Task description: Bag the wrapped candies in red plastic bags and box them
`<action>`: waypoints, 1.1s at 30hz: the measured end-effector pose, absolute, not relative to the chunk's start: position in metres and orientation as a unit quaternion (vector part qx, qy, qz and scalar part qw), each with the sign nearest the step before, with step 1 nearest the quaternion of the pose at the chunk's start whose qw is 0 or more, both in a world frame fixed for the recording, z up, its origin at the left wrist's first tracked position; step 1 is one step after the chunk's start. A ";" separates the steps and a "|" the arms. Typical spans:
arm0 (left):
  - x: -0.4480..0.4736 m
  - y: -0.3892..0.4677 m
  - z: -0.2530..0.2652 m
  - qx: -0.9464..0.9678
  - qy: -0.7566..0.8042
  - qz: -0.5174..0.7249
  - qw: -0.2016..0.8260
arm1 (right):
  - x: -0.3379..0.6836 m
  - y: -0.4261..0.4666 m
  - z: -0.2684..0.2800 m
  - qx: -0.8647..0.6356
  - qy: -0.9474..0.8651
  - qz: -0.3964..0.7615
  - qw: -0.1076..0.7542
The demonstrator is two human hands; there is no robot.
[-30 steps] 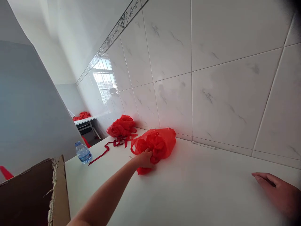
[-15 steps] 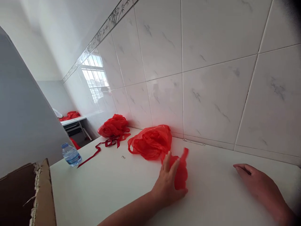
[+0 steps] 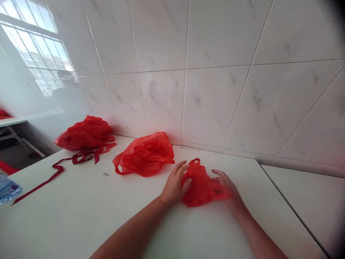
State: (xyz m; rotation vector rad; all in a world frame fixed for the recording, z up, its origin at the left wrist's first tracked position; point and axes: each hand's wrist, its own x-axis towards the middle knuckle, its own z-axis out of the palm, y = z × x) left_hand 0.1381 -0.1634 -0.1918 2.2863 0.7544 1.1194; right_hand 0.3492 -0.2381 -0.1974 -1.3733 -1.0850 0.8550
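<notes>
A small red plastic bag (image 3: pixel 198 187) lies crumpled on the white table between my hands, one loop handle pointing toward the wall. My left hand (image 3: pixel 174 185) rests against the bag's left side, fingers stretched and thumb apart. On the other side, my right hand (image 3: pixel 233 190) is at the bag's right part, slightly blurred, with its upper fingers extended. Red film covers some of that palm, and its lower fingers are hidden. Just left of my left hand sits a larger red plastic bag (image 3: pixel 145 154), puffed up in a heap.
Farther left, a pile of red bags (image 3: pixel 86 133) lies against the tiled wall (image 3: pixel 215 97), with a dark red ribbon (image 3: pixel 51 176) trailing from it. A water bottle (image 3: pixel 9 190) is at the left edge. A seam (image 3: pixel 291 205) runs between the table sections at right.
The view has turned right, and the cardboard box has left it. My right hand has come in from the right to the small bag, which now lies spread between both hands.
</notes>
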 end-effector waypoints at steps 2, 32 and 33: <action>0.132 -0.160 -0.194 0.816 0.330 0.378 0.289 | 0.340 -0.244 -0.194 -0.595 -0.475 0.379 0.525; 0.151 -0.186 -0.172 0.777 0.339 0.402 0.345 | 0.387 -0.254 -0.165 -0.717 -0.374 0.222 0.545; 0.156 -0.187 -0.174 0.782 0.347 0.392 0.338 | 0.382 -0.253 -0.166 -0.720 -0.387 0.222 0.532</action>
